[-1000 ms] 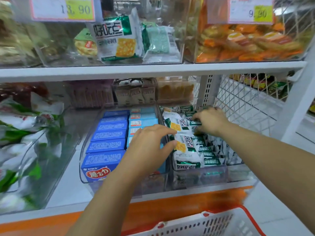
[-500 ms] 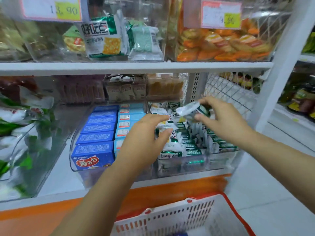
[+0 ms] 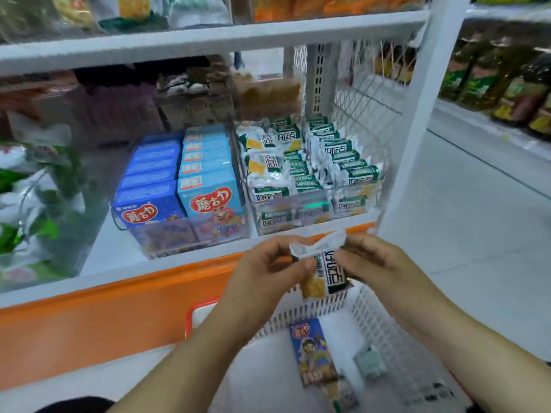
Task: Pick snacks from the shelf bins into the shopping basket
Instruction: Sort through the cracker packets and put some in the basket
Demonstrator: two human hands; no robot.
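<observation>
over the shopping basket (image 3: 384, 326), just in front of the shelf edge, both hands hold one green-and-white cracker packet (image 3: 326, 277). the left hand (image 3: 265, 272) pinches its left side with thumb and curled fingers, and the right hand (image 3: 372, 268) grips its right side, the fingers curled round the wrapper near the crimped white top end. the packet hangs upright, its print running sideways, with its lower end showing in front of the basket's far wall.

the basket is white slotted plastic with a red rim. on its floor lie a blue snack box (image 3: 313, 350) with a cartoon figure on it, a pale green packet (image 3: 369, 362) just to its right, and a further packet (image 3: 341, 394) at the box's near end, too blurred to read.

on the white shelf (image 3: 110, 257) above an orange front strip (image 3: 104, 317) two clear bins stand side by side. the left bin (image 3: 167, 236) holds two rows of boxes on edge, dark blue boxes (image 3: 149, 201) on the left and light blue boxes (image 3: 208, 186) on the right. the right bin (image 3: 298, 216) is packed with cracker packets (image 3: 337, 162) of the same green-and-white kind. a wire mesh panel (image 3: 366, 93) stands just right of that bin. further left a clear bin of green-and-white bags (image 3: 35, 198) shows, blurred.
</observation>
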